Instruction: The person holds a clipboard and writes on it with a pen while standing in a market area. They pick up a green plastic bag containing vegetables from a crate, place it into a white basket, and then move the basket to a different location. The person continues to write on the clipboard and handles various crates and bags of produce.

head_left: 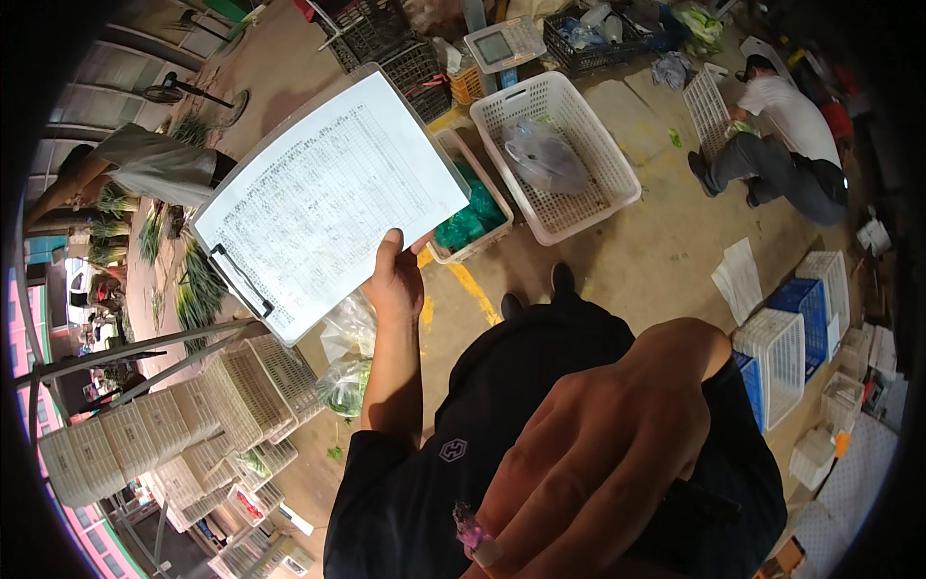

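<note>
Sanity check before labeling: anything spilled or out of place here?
Yes, minor: loose green leaf scraps litter the floor, and a white sheet lies near the crates at right. Both look dropped, not stowed. The clipboard in the left hand shows no obvious damage.

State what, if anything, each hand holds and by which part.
Left hand: the clipboard, by its lower long edge. Right hand: something small shows there; identity and hold unclear.

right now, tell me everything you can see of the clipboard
The clipboard is rectangular, mostly covered by white paper printed with a fine grid, too small to read. A dark clip, seemingly metal, pins the paper along one short edge. It is tilted, face toward the camera. The left hand grips its lower right edge, thumb on the front.
</note>
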A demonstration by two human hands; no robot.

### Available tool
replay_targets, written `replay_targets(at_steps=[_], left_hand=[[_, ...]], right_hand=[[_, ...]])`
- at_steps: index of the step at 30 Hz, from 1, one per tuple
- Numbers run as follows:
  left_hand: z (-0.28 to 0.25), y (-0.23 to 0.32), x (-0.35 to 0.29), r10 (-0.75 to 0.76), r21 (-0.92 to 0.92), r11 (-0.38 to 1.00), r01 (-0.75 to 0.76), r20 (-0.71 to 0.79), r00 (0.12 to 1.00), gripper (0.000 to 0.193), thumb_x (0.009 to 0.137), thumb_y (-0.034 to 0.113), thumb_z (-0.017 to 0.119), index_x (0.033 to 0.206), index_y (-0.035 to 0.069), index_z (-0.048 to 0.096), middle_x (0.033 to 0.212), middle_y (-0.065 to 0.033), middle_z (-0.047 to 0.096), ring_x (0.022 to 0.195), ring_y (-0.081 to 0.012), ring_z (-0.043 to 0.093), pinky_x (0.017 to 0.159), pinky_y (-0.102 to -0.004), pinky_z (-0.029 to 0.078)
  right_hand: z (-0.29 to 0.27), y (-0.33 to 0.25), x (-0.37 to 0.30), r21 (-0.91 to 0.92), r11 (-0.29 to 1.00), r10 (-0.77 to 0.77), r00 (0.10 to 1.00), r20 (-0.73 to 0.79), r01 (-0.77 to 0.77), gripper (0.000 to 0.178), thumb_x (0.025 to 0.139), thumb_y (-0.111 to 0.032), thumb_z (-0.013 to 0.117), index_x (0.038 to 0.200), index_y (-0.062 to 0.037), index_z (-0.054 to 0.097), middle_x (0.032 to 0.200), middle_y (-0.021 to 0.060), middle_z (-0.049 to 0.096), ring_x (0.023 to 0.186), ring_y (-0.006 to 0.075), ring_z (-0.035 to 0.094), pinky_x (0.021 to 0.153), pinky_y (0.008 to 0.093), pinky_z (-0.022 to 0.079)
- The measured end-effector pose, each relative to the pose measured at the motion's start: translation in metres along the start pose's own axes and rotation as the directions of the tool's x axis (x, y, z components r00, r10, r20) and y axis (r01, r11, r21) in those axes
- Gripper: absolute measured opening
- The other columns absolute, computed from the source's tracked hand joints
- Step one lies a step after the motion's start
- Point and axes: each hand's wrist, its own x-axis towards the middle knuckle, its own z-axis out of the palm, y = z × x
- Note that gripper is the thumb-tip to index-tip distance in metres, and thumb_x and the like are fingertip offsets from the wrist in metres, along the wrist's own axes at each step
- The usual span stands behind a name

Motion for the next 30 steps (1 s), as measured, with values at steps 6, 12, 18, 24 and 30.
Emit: replay_targets(at_steps=[6, 12, 18, 24, 30], left_hand=[[0.007, -0.016, 0.007, 0.007, -0.013, 1.0, -0.008, -0.012, 1.0, 0.06, 0.09, 0.007, 0.062, 0.144, 0.01, 0.039, 0.135, -0.0098, 0.053, 0.118, -0.0277, 0.059, 0.093, -0.0528, 0.056], [-0.004, -0.018, 0.019, -0.036, -0.002, 0.999, 0.036, -0.189, 0.981, 0.048, 0.089, 0.014, 0.069, 0.133, 0.008, 0.05, 0.106, -0.0042, 0.066, 0.103, -0.0194, 0.063, 0.099, -0.0564, 0.05], [-0.059, -0.081, 0.045, -0.136, -0.041, 0.991, 0.13, -0.321, 0.937, 0.046, 0.091, 0.008, 0.064, 0.134, 0.01, 0.049, 0.104, -0.0045, 0.061, 0.096, -0.016, 0.06, 0.097, -0.0605, 0.05], [-0.042, -0.089, 0.021, -0.032, 0.155, 0.982, 0.107, -0.426, 0.904, 0.022, 0.097, 0.025, 0.056, 0.101, 0.005, 0.065, 0.094, -0.003, 0.06, 0.1, -0.0175, 0.057, 0.102, -0.0579, 0.044], [0.002, -0.105, 0.012, -0.052, 0.162, 0.973, 0.167, -0.551, 0.833, 0.021, 0.097, 0.021, 0.053, 0.102, 0.004, 0.065, 0.104, -0.0076, 0.065, 0.104, -0.0227, 0.061, 0.096, -0.0506, 0.049]], right_hand=[[-0.029, -0.01, -0.016, -0.098, 0.97, 0.234, 0.963, 0.131, -0.223, 0.055, 0.096, -0.02, 0.054, 0.147, -0.0003, 0.043, 0.136, 0.0199, 0.058, 0.103, 0.0255, 0.067, 0.087, 0.0374, 0.055], [-0.159, 0.002, -0.05, -0.237, 0.686, 0.395, 0.625, -0.673, -0.688, 0.04, 0.1, -0.013, 0.047, 0.137, -0.0008, 0.052, 0.103, 0.0087, 0.071, 0.085, 0.014, 0.066, 0.073, 0.0272, 0.049], [-0.471, 0.055, -0.184, -0.543, -0.211, 0.087, 0.538, -0.838, -0.812, 0.032, 0.094, -0.01, 0.051, 0.123, -0.0055, 0.063, 0.132, 0.012, 0.06, 0.112, 0.032, 0.062, 0.094, 0.0423, 0.05], [-0.646, 0.102, -0.183, -0.482, -0.554, 0.247, 0.418, -0.874, -0.679, 0.035, 0.089, -0.012, 0.057, 0.123, -0.0106, 0.065, 0.157, 0.0104, 0.033, 0.129, 0.0406, 0.046, 0.102, 0.0504, 0.047], [-0.763, 0.142, -0.191, -0.387, -0.65, 0.198, 0.346, -0.917, -0.654, 0.038, 0.09, -0.017, 0.053, 0.125, -0.0063, 0.064, 0.159, 0.008, 0.031, 0.122, 0.038, 0.053, 0.1, 0.0481, 0.048]])
